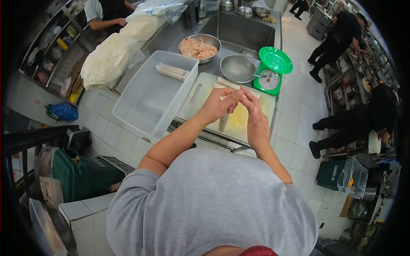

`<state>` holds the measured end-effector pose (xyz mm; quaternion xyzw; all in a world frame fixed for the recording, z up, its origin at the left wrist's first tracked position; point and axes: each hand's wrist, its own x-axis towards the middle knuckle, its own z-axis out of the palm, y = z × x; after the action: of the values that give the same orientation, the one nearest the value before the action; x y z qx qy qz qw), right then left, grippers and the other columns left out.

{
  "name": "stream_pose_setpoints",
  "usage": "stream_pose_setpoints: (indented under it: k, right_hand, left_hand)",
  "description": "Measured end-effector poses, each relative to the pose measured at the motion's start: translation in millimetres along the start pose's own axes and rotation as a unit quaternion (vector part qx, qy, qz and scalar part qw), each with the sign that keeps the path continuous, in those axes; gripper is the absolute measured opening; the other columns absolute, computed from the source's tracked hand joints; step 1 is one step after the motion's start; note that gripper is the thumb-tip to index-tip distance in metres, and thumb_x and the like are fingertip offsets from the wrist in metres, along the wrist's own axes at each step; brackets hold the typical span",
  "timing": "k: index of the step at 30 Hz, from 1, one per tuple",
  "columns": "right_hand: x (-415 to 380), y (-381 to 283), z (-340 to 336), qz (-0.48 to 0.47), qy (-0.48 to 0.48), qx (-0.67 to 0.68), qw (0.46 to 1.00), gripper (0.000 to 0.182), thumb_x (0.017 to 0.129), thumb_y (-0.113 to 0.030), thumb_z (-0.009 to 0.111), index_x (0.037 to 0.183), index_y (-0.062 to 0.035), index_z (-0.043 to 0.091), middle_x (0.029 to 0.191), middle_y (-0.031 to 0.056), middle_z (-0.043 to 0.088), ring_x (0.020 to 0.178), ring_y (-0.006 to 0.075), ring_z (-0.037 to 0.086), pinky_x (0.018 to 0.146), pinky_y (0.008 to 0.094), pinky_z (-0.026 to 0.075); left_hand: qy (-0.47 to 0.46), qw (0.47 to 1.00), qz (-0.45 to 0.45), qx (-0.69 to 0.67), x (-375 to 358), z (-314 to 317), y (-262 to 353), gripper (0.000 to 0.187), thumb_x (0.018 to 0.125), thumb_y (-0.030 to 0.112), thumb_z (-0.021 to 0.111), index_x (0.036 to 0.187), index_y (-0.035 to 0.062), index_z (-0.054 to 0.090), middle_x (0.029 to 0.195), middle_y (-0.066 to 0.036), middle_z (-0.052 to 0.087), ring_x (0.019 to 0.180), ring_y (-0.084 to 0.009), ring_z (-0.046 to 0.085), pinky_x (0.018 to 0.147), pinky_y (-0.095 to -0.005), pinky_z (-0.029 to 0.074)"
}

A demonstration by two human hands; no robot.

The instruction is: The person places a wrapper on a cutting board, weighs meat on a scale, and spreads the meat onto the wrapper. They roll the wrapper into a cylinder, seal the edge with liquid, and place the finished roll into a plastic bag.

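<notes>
My left hand (220, 106) is curled closed above the white cutting board (194, 109), a pale bit showing at its fingers. Below it hangs a translucent, greyish strip (223, 122); I cannot tell what it is. My right hand (257, 121) meets the left at the fingertips, its fingers pressed together and partly hidden. Behind the hands, a pale roll (228, 83) lies across the board beside a thin wrapper sheet (253, 97). A yellowish patch shows on the board under my hands. Left of it, a clear plastic tub (141, 104) holds several pale rolls (172, 71).
Behind the board stand a steel bowl of orange-pink filling (198, 48), a bowl of cloudy liquid (237, 69) with a spoon, and a green scale (269, 79). Stacked wrapper sheets (106, 62) lie at left, near another person (106, 17). A sink (243, 32) is behind. People work at right.
</notes>
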<state>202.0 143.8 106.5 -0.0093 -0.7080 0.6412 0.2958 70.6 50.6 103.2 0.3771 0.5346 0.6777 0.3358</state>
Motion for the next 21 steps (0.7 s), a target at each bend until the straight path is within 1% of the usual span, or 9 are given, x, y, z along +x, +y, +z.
stream_pose_setpoints:
  k: [2, 5, 8, 10, 11, 14, 17, 20, 21]
  right_hand:
    - [-1, 4, -3, 0.018, -0.013, 0.015, 1.0, 0.051, 0.101, -0.035, 0.029, 0.123, 0.003, 0.055, 0.141, 0.0168, 0.039, 0.133, 0.0273, 0.034, 0.111, 0.0388, 0.021]
    - [-2, 2, -8, 0.055, -0.028, 0.048, 0.997, 0.051, 0.101, -0.035, 0.029, 0.123, 0.0029, 0.055, 0.139, 0.0178, 0.041, 0.131, 0.0277, 0.036, 0.111, 0.037, 0.022]
    - [-1, -4, -10, 0.064, -0.008, 0.153, 0.986, 0.047, 0.1, -0.034, 0.031, 0.122, -0.001, 0.057, 0.14, 0.0187, 0.039, 0.133, 0.0279, 0.034, 0.11, 0.039, 0.022]
    - [3, -12, -9, 0.006, 0.004, -0.012, 1.0, 0.045, 0.1, -0.034, 0.033, 0.121, -0.0033, 0.058, 0.14, 0.0189, 0.038, 0.134, 0.0279, 0.032, 0.11, 0.0406, 0.023]
    - [5, -14, -8, -0.023, 0.01, -0.095, 0.995, 0.044, 0.099, -0.034, 0.034, 0.121, -0.0045, 0.058, 0.141, 0.0189, 0.037, 0.134, 0.028, 0.032, 0.11, 0.0414, 0.023]
    - [4, 2, -3, -0.072, 0.018, -0.145, 0.987, 0.042, 0.098, -0.035, 0.036, 0.119, -0.0065, 0.059, 0.142, 0.0187, 0.035, 0.135, 0.0284, 0.029, 0.109, 0.0431, 0.023]
    - [3, 7, -8, -0.041, 0.013, -0.11, 0.993, 0.042, 0.099, -0.035, 0.035, 0.116, -0.0059, 0.06, 0.142, 0.0191, 0.035, 0.135, 0.0297, 0.029, 0.11, 0.0425, 0.021]
    - [9, 16, -19, 0.008, -0.043, 0.011, 0.999, 0.042, 0.099, -0.034, 0.034, 0.116, -0.0057, 0.06, 0.141, 0.0196, 0.035, 0.136, 0.0311, 0.028, 0.11, 0.043, 0.02]
    - [12, 16, -22, -0.004, -0.049, 0.003, 0.999, 0.042, 0.099, -0.034, 0.034, 0.116, -0.0056, 0.06, 0.142, 0.0196, 0.035, 0.136, 0.0313, 0.027, 0.11, 0.0431, 0.02]
  left_hand:
    - [0.015, 0.999, 0.003, 0.033, 1, -1, -2, 0.039, 0.096, 0.035, 0.053, 0.072, 0.0042, 0.055, 0.061, 0.0, 0.05, 0.057, -0.0074, 0.047, 0.054, -0.023, 0.04]
    - [0.032, 0.997, 0.032, 0.056, 2, -2, -5, 0.037, 0.096, 0.033, 0.054, 0.073, 0.0042, 0.056, 0.06, 0.001, 0.049, 0.056, -0.0057, 0.047, 0.053, -0.0218, 0.039]
    - [0.064, 0.993, 0.031, 0.09, 5, -3, -11, 0.035, 0.095, 0.031, 0.056, 0.072, 0.0047, 0.057, 0.06, 0.002, 0.05, 0.054, -0.0052, 0.046, 0.051, -0.0214, 0.039]
    - [0.06, 0.994, 0.027, 0.085, 6, -4, -12, 0.034, 0.095, 0.03, 0.057, 0.072, 0.0047, 0.057, 0.059, 0.002, 0.05, 0.053, -0.0052, 0.046, 0.05, -0.0214, 0.038]
    - [0.058, 0.995, 0.025, 0.082, 6, -3, -13, 0.034, 0.095, 0.029, 0.057, 0.071, 0.0047, 0.057, 0.059, 0.002, 0.05, 0.053, -0.0052, 0.045, 0.05, -0.0214, 0.038]
    - [0.079, 0.996, 0.029, 0.041, 8, 0, -18, 0.032, 0.091, 0.03, 0.063, 0.072, 0.004, 0.062, 0.053, 0.003, 0.05, 0.048, -0.0039, 0.045, 0.045, -0.0214, 0.037]
    - [0.091, 0.994, 0.011, 0.062, 7, 2, -16, 0.031, 0.09, 0.028, 0.063, 0.07, 0.0041, 0.063, 0.054, 0.003, 0.051, 0.05, -0.0035, 0.046, 0.045, -0.021, 0.036]
    - [0.098, 0.988, -0.037, 0.116, 6, 2, -9, 0.029, 0.088, 0.026, 0.067, 0.068, 0.0045, 0.063, 0.058, 0.002, 0.052, 0.055, -0.0029, 0.047, 0.047, -0.0213, 0.037]
    - [0.088, 0.988, -0.006, 0.129, 6, 3, -9, 0.027, 0.087, 0.024, 0.067, 0.069, 0.0048, 0.061, 0.059, 0.002, 0.053, 0.056, -0.0037, 0.048, 0.049, -0.0214, 0.038]
